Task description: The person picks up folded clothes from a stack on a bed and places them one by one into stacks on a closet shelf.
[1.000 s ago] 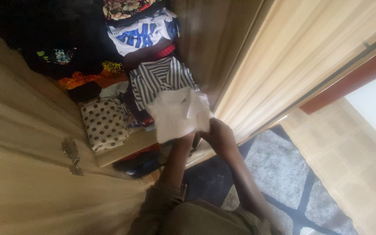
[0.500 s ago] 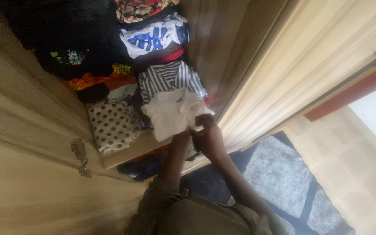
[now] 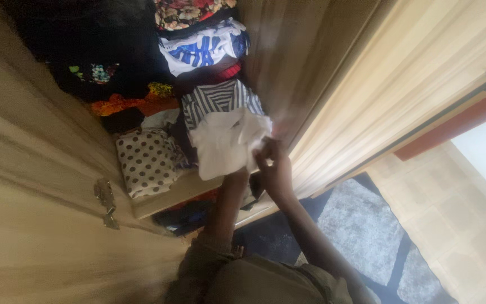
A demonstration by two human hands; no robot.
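White cloth (image 3: pixel 225 143) is held at the wardrobe shelf (image 3: pixel 164 198) edge, resting on the striped shirt (image 3: pixel 216 99) and beside the polka-dot fabric (image 3: pixel 144 162). Its right edge is pinched by the right hand (image 3: pixel 274 169), fingers closed on it. The left hand is hidden under the cloth; its grip cannot be told. The cloth lies left of and above the right hand.

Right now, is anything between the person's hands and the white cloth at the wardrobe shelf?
No. The right hand already touches the white cloth. The left hand is hidden under the cloth, which lies against the striped shirt.
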